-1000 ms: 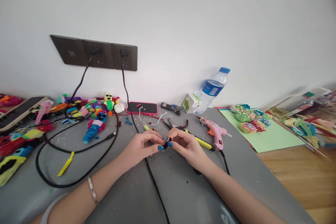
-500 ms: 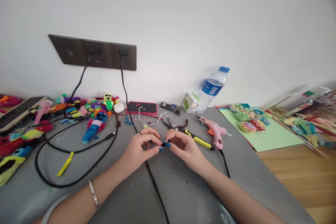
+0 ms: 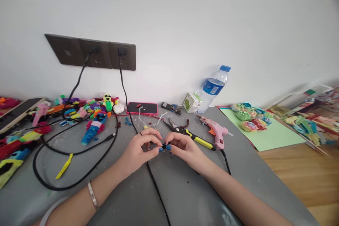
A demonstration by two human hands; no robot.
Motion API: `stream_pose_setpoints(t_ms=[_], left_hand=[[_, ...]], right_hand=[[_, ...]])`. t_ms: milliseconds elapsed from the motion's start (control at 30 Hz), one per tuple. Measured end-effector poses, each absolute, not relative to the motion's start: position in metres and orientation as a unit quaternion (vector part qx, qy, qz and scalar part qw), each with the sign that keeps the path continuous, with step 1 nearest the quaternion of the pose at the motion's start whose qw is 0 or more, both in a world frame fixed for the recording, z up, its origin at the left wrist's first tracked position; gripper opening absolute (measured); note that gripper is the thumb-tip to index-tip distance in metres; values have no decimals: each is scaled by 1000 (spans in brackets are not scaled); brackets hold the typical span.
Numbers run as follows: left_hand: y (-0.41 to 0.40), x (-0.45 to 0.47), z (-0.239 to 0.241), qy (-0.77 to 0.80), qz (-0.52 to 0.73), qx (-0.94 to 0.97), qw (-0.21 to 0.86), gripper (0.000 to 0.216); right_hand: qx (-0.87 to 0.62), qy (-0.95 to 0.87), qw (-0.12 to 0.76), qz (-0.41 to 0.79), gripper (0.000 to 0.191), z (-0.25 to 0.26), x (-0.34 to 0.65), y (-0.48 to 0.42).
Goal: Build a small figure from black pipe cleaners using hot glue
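Between my fingertips, over the middle of the grey table point(image 3: 127, 197), is a small black fuzzy piece point(image 3: 164, 146) that looks like pipe cleaner; most of it is hidden. My left hand point(image 3: 141, 150) pinches one end with thumb and forefinger. The other end sits in the pinch of my right hand point(image 3: 184, 148), whose thumb nearly meets the left one. Just beyond my right hand lie pliers point(image 3: 196, 137) with black and yellow handles, jaws pointing away. A pink glue gun point(image 3: 217, 133) rests to their right.
Black cables point(image 3: 156, 183) run across the table, one passing under my left hand. Several colourful pipe-cleaner figures point(image 3: 93, 127) crowd the left. A phone point(image 3: 142, 108), a small box point(image 3: 192, 102) and a water bottle point(image 3: 214, 88) stand along the wall. Green paper point(image 3: 275, 136) holds crumpled paper flowers point(image 3: 251, 116).
My fingertips have shifted slightly on the black piece, and less of it shows between them. The whole view has moved a little; the other things lie as before.
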State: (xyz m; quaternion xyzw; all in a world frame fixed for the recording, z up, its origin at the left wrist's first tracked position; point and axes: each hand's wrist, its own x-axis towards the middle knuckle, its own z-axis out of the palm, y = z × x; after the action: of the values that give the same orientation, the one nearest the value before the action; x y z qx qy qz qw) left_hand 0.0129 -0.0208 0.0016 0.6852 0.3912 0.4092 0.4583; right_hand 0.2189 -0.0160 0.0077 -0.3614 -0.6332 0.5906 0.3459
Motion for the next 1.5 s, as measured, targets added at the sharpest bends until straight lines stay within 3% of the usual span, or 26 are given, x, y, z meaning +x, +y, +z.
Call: stream_pose_setpoints(t_ms=[467,1033,1300,1433,1500], left_hand=[[-22,14,-4,373,461,724,351,9],[-21,14,-4,404,436,689,416,7],[-18,12,-5,427,456,631,460,10],[-16,10,-9,422,476,595,492,11],[-15,9,-10,423,495,574,497,10]], right_hand=[[-359,-584,338,645,38,9,217,-16],[-375,-629,355,582,37,8,221,-14],[-475,-683,350,431,34,34,249,-4],[-629,-682,252,277,42,52,300,5],[-697,-648,169,256,49,57,329,9]])
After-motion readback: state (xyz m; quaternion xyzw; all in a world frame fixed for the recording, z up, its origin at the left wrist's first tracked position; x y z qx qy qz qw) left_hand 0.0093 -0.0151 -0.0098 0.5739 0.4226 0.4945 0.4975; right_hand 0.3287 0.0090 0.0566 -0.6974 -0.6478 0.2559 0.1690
